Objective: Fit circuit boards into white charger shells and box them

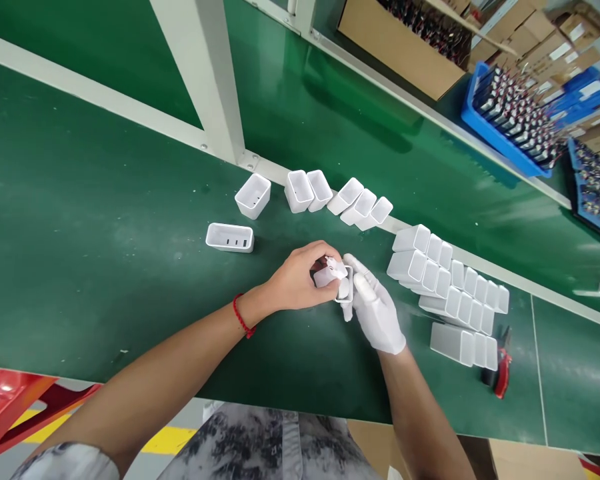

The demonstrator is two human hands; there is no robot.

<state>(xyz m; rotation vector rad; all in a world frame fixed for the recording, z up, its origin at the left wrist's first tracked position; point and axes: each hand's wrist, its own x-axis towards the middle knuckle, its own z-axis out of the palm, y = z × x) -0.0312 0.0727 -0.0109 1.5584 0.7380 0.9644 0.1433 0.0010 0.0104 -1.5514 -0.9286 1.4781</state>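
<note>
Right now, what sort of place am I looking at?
Probably a factory assembly area: groups of white casings on a green workbench, a blue bin packed with wired parts, and stacked cardboard boxes beyond.

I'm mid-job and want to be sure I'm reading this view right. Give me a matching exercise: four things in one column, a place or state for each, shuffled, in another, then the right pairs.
Things
1. Left grip
2. Right grip
3. Red-handled tool
4. Large open carton

Places and states
A. At the top of the view, with small dark parts inside
B. Bare, on a small white part
C. On the green bench, beside white boxes
D. In a white glove, holding a white case

Pairs: 1-B, 2-D, 3-C, 4-A
</note>
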